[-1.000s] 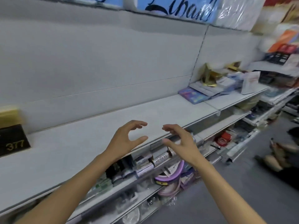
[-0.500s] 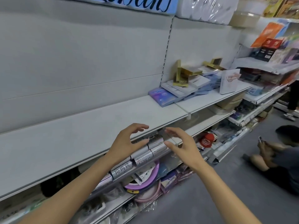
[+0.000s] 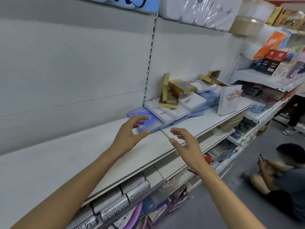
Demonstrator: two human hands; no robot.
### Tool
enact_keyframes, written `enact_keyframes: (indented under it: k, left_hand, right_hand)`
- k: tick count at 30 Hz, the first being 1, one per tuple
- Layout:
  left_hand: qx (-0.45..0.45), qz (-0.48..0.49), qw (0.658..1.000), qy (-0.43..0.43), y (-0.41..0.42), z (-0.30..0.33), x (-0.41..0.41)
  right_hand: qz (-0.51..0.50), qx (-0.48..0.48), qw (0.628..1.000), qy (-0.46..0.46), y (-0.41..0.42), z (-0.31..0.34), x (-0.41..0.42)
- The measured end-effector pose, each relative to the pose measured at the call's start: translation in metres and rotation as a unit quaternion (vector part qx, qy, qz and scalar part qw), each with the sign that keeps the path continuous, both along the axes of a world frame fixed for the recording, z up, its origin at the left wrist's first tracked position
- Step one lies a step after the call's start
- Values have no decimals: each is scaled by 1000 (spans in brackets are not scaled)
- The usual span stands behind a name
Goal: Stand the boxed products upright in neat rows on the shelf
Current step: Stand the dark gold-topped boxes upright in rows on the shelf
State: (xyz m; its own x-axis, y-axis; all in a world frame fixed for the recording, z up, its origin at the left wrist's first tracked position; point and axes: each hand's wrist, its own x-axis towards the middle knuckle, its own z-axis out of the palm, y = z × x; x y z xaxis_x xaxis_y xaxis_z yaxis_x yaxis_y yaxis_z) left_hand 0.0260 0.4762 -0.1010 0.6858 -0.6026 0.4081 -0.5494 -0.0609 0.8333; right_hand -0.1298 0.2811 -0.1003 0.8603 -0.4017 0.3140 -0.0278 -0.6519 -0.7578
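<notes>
While both hands hover empty — left hand (image 3: 130, 132) and right hand (image 3: 184, 142) loosely spread | step: reach for blue box (image 3: 143, 120) just past left fingertips | next: grip it — stand it upright on shelf (image 3: 66, 156)

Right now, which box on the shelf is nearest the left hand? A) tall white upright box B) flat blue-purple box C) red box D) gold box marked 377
B: the left hand hovers with curled fingers just in front of the flat blue-purple box, gripping nothing; the other boxes lie farther right.
</notes>
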Motion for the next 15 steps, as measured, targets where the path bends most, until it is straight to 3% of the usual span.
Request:
enact_keyframes:
  k: [7,9,15]
  left_hand:
    - [-50,38,998,11,-105,48,59]
    - [-50,38,998,-21,-127,64,69]
    - [77,127,980,-136,-187,78,93]
  right_hand:
    - [-59,5,998,-23,-79,26,55]
    - [-67,5,997,-23,-96,31,70]
    - [-20,-18,999,-30,-136,41,115]
